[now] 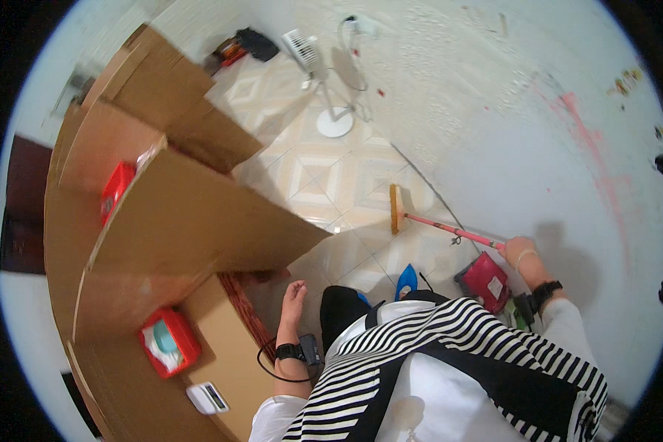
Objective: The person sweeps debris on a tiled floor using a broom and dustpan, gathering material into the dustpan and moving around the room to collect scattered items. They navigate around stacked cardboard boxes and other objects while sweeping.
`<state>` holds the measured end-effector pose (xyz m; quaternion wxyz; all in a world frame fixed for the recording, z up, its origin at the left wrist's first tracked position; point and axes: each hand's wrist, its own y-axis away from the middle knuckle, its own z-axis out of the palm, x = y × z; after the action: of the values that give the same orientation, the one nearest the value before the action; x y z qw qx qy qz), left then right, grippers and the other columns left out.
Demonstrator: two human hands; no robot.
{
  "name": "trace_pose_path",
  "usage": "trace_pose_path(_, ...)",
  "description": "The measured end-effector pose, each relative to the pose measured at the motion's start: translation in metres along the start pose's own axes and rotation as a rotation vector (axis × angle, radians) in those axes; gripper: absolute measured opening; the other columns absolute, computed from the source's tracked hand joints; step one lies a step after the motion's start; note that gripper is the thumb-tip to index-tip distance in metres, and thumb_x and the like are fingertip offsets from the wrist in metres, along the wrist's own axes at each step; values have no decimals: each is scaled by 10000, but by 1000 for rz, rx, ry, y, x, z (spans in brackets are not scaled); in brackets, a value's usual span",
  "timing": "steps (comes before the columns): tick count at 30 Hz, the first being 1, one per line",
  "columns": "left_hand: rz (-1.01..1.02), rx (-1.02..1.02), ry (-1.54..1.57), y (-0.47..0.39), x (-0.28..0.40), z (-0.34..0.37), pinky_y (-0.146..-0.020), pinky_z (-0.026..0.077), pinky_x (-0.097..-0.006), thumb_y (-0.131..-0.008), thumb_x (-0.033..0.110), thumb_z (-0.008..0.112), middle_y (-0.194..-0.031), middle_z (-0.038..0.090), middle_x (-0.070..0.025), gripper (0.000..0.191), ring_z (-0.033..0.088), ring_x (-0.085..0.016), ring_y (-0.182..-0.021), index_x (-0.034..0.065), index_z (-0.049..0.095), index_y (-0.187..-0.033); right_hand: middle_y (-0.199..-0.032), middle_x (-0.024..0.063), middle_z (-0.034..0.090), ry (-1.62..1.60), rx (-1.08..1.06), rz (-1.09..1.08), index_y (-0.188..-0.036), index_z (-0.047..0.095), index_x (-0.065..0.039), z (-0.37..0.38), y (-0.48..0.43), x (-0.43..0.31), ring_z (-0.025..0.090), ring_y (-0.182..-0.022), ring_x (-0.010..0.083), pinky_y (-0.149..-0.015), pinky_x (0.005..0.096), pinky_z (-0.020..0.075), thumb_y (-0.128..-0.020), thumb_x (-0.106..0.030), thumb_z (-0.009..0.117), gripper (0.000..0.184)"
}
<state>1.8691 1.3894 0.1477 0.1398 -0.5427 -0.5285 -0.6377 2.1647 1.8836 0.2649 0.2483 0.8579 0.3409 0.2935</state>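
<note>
My right hand is closed around the pink handle of a long broom or floor brush. Its yellowish bristle head rests on the tiled floor near the foot of the wall. My left hand hangs beside the cardboard structure with its fingers loosely curled, and nothing shows in it. A dark red packaged bundle lies on the floor below the broom handle.
Tall cardboard partitions stand on the left. Between them are a red bin and a white device. A white fan with its cord stands ahead by the wall; dark bags lie beyond.
</note>
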Motion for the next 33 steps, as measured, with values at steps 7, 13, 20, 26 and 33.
trace_pose_path(7, 6, -341, -250, -88, 63, 22, -830, 397, -245, -877, 160, 525, -983, 532, -23, 239, 498, -116, -918, 32, 510, -1079, -897, 110, 655, -226, -37, 121, -879, 673, -102, 22, 66, -55, 633, -848, 254, -672, 379, 502, -817, -300, 529, 253)
trace_pose_path(13, 85, -611, -552, -141, 75, 7, -835, 415, -291, -867, 166, 531, -1032, 565, -72, 275, 521, -170, -947, 26, 512, -1104, -957, 103, 645, -351, -210, 175, -1062, 621, -109, 56, 72, -146, 631, -876, 255, -710, 348, 503, -740, -133, 615, 323)
trace_pose_path(20, -196, -769, -652, -174, 63, -17, -734, 425, -242, -870, 199, 544, -939, 549, -27, 246, 514, -114, -833, 50, 513, -1063, -915, 138, 636, -604, -214, 207, -1058, 616, -138, 131, 161, -134, 619, -829, 313, -691, 418, 492, -741, -116, 588, 319)
trace_pose_path(26, 62, -870, -536, -223, 75, 27, -723, 426, -244, -882, 179, 524, -952, 532, -27, 243, 504, -110, -823, 43, 496, -1081, -862, 102, 647, -854, -651, 630, -868, 667, -78, 163, 274, -40, 604, -738, 273, -623, 423, 462, -721, -221, 680, 205)
trace_pose_path(33, 192, -857, -494, -204, 94, 76, -762, 430, -253, -885, 158, 515, -988, 531, -51, 259, 500, -118, -849, 14, 484, -1097, -803, 79, 639, -592, -876, 915, -906, 659, -90, 250, 365, 30, 595, -739, 218, -636, 398, 457, -791, -188, 629, 153)
